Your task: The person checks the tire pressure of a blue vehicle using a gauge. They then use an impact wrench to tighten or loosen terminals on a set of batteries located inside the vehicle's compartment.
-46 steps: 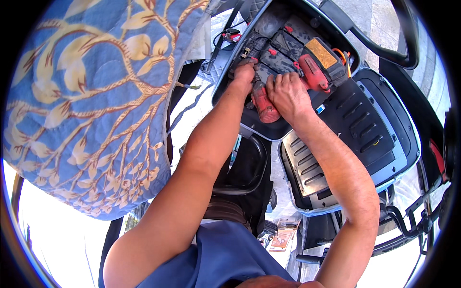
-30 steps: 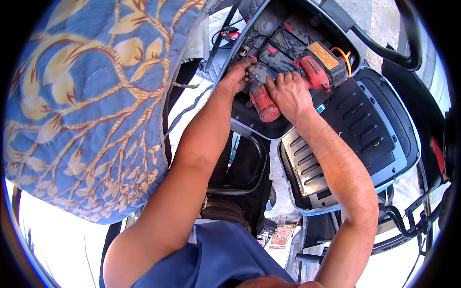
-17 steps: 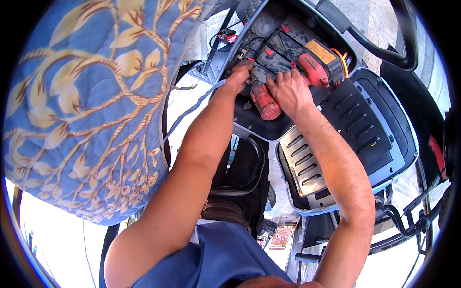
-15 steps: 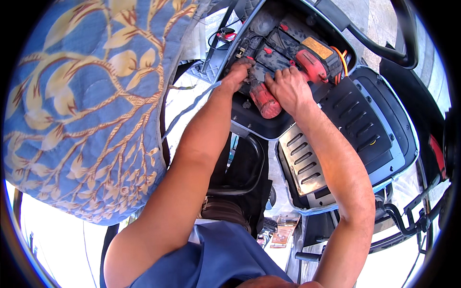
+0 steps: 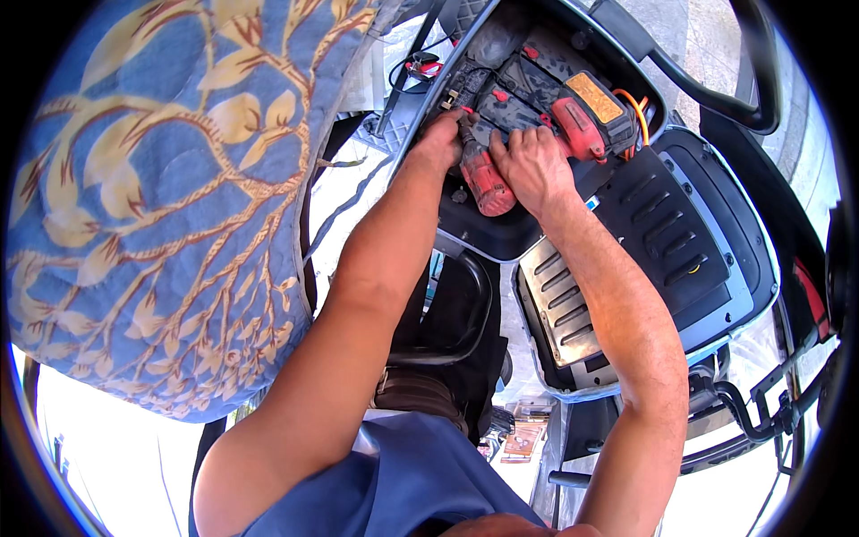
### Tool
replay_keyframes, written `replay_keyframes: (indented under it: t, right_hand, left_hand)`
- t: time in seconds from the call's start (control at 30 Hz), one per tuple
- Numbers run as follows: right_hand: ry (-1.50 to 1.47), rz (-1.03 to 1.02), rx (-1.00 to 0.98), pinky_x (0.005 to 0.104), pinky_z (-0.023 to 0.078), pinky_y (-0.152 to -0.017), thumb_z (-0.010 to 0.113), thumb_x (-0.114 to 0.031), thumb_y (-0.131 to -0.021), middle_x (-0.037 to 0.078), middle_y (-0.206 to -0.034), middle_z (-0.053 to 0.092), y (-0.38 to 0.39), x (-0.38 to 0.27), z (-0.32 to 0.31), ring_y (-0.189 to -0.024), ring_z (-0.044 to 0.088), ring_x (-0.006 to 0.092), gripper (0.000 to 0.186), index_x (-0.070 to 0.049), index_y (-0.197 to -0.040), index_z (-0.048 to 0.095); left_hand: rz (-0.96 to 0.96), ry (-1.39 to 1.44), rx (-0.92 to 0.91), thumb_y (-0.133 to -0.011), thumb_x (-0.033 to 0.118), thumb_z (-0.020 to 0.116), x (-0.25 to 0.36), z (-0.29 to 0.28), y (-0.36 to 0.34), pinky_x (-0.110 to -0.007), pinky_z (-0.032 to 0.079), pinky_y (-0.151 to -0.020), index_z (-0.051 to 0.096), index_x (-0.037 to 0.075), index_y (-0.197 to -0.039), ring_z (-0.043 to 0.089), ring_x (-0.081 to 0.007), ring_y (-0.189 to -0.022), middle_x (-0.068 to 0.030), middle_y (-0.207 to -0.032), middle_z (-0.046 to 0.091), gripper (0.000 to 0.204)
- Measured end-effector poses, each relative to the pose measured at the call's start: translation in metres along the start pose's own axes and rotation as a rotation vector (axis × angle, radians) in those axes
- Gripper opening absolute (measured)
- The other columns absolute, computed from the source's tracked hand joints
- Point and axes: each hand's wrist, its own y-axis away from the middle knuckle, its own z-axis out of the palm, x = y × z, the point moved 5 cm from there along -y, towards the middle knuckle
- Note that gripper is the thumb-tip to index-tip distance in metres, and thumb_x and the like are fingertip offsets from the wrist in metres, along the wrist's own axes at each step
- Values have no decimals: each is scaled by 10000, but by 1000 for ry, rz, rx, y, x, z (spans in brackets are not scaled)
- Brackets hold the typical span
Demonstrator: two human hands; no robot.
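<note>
Power tool [image 5: 488,186], red and dark, lay slantwise within the open box [image 5: 519,237]. The right hand [image 5: 534,170] had its grip curled closed around the handle, presumably to steady the tool, with the battery pack [image 5: 598,98] jutting past the knuckles. The left hand [image 5: 443,139] bent its fingers at the nose, perhaps to resist turning; whether that grip pinched anything, I couldn't tell.

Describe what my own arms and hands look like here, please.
Your left hand and right hand are both ungloved. No sleeve shows on the visible lengths of your left arm or right arm, and I see no watch or bracelet. Below them, a blue garment covers your torso.
</note>
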Motion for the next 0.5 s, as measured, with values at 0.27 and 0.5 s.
replay_keyframes:
  t: [0.27,0.5]
  right_hand:
    - [-18,15,-42,348,455,-866,587,-181,-892,66,-981,673,-3,4,-3,-960,656,216,431,-75,-1309,599]
    - [3,18,-5,346,454,-872,590,-185,-892,61,-978,675,-9,13,3,-965,656,216,421,-85,-1301,606]
  left_hand:
    - [60,10,143,-999,249,571,-3,-18,-33,-350,518,-589,640,131,-898,593,-190,-637,-26,-756,628,170]
    - [26,-15,82,-1008,195,596,2,-18,-43,-295,495,-536,653,87,-889,566,-141,-578,-12,-680,612,170]
